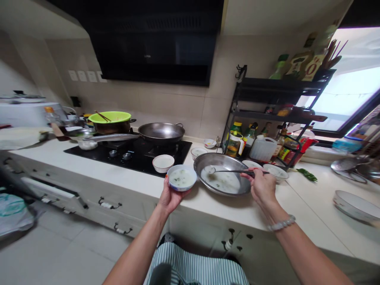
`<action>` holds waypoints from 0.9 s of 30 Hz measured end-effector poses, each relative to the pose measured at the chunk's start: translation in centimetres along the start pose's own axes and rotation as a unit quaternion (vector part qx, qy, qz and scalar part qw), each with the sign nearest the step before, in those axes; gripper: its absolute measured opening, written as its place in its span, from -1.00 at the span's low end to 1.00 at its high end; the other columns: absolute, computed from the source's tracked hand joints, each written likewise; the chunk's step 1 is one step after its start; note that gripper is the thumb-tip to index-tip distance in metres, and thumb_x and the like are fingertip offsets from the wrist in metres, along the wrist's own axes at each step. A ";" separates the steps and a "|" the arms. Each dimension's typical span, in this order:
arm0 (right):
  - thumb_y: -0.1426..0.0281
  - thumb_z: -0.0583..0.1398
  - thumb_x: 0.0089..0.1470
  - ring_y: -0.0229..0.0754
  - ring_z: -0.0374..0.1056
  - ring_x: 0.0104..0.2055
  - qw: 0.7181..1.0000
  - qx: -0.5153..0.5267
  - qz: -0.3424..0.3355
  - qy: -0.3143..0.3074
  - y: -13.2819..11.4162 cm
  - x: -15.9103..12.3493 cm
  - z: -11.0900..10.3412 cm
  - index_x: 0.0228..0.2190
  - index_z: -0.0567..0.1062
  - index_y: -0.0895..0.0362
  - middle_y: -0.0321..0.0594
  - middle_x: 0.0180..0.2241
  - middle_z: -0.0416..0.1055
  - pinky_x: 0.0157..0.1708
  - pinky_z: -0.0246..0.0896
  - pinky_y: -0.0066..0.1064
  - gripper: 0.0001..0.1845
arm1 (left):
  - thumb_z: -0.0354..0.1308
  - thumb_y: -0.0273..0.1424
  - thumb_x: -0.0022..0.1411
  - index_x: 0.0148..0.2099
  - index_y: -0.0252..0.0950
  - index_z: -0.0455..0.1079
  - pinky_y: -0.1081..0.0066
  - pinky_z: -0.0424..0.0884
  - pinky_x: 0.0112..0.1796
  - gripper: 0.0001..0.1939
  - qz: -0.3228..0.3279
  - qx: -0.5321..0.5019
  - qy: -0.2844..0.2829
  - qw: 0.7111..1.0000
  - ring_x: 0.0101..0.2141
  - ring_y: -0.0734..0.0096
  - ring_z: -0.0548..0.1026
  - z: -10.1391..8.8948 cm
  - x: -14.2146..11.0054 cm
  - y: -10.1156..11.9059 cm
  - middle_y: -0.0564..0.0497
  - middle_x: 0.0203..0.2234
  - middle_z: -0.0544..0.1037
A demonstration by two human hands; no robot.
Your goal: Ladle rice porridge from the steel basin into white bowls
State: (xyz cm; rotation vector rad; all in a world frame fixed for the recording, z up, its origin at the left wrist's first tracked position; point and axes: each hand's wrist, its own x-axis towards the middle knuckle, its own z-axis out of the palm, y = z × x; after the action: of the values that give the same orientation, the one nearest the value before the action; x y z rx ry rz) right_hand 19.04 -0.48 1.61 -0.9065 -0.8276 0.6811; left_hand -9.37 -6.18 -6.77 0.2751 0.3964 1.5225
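Reaching over the worktop's front edge, both your forearms come in from below, one on either side of the striped garment (196, 263). Along that edge, a strip of white worktop (314, 209) runs leftward in front of the hob and widens rightward, giving your right arm room as far as the large white bowl (346, 208) near the right end.

Your left hand (172, 198) is turned palm up, thumb against the side of the blue-and-white bowl (181, 189) and fingers curled beneath it, holding it near the front edge, just left of the steel basin (219, 159). Pale soup with green bits fills much of it. Your right hand (264, 188), a beaded bracelet (281, 223) at its wrist, is closed around the handle of the ladle (230, 171) over the basin's right rim; the ladle's head is at the left of the basin's pale liquid.

Beyond your left hand, a white bowl (162, 170) sits at the hob's (118, 156) front right corner. Another bowl (278, 179) stands just beside the basin's right side. Farther back come the wok (162, 132) and the black rack (267, 85).
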 end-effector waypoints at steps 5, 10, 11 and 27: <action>0.36 0.26 -0.22 -0.28 0.36 -0.60 0.999 0.036 -0.002 -0.026 -2.1 -0.8 1.5 -0.63 0.42 0.16 -0.31 -0.58 0.38 -0.59 0.46 -0.38 -0.86 | -0.01 -0.07 0.34 0.31 -0.19 0.15 -0.08 0.50 -0.11 -0.42 0.001 -0.006 -0.006 1.000 -0.07 0.00 0.54 -0.1 0.1 0.0 -0.20 -0.04 0.54; 0.31 0.29 -0.20 -0.25 0.40 -0.55 0.997 0.034 -0.009 -0.068 -3.2 -2.6 3.2 -0.60 0.45 0.16 -0.29 -0.51 0.40 -0.53 0.47 -0.36 -0.82 | 0.06 -0.07 0.30 0.33 -0.16 0.12 -0.11 0.46 -0.06 -0.37 -0.005 -0.009 -0.023 1.000 -0.02 -0.02 0.50 -0.6 0.3 0.0 -0.21 0.04 0.50; 0.29 0.28 -0.17 -0.26 0.40 -0.55 0.996 0.026 -0.012 -0.079 -3.2 -3.0 3.5 -0.59 0.45 0.16 -0.28 -0.49 0.41 -0.52 0.47 -0.37 -0.81 | 0.07 -0.06 0.29 0.33 -0.16 0.11 -0.10 0.45 -0.06 -0.36 -0.006 -0.009 -0.026 1.000 -0.02 -0.01 0.50 -0.6 0.3 0.0 -0.21 0.05 0.49; 0.21 0.17 0.15 -0.13 0.48 -0.44 0.945 -0.116 -0.214 -0.220 -3.9 -7.0 1.5 -0.33 0.54 0.06 -0.15 -0.32 0.55 -0.26 0.43 -0.18 -0.78 | 0.09 -0.07 0.29 0.33 -0.17 0.12 -0.12 0.44 -0.06 -0.35 -0.003 -0.006 -0.025 1.000 0.02 -0.06 0.48 -0.8 0.3 0.0 -0.23 0.08 0.48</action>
State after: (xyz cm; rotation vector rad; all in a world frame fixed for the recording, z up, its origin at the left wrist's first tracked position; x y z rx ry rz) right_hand 14.77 -7.25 3.38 -0.7529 -1.4792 0.4085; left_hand -9.66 -5.95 -7.51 0.3026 0.3479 1.5083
